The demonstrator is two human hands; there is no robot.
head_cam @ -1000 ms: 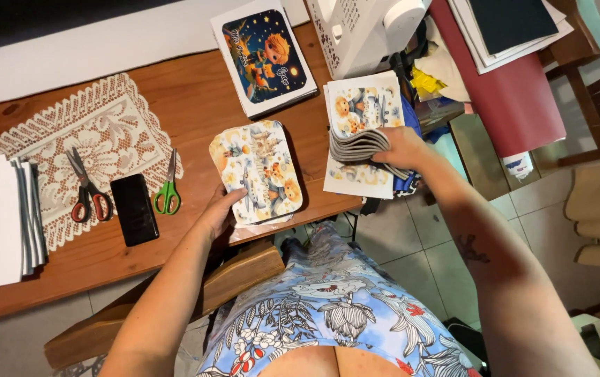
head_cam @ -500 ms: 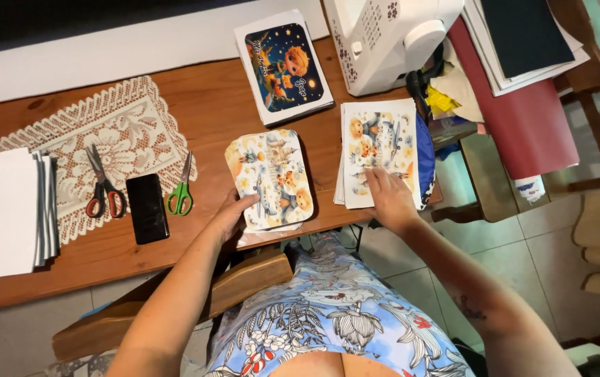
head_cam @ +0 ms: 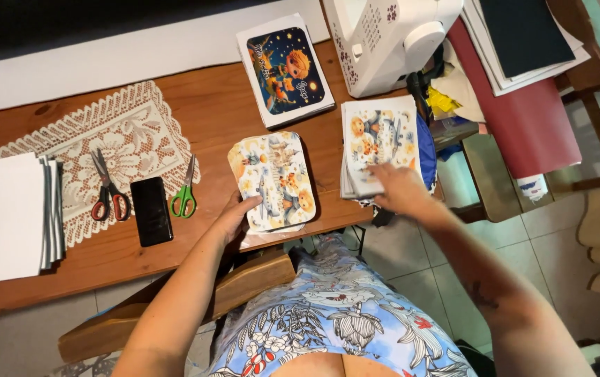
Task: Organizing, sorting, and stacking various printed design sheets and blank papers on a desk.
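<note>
At a wooden table (head_cam: 209,119), the left hand (head_cam: 234,218) rests open against a printed rounded panel (head_cam: 274,180) near the edge, while the right hand (head_cam: 398,187) lies flat, gripping nothing, on a stack of printed sheets (head_cam: 378,139) beside a sewing machine (head_cam: 391,38).

1. There is one view only, from a camera worn on the person's head.
2. It looks almost straight down over the near edge of the wooden table (head_cam: 209,119), with the lap below.
3. It sits fairly near: the table spans left to centre, and the tiled floor (head_cam: 411,258) fills the right.
4. The far wall edge runs along the top.
</note>
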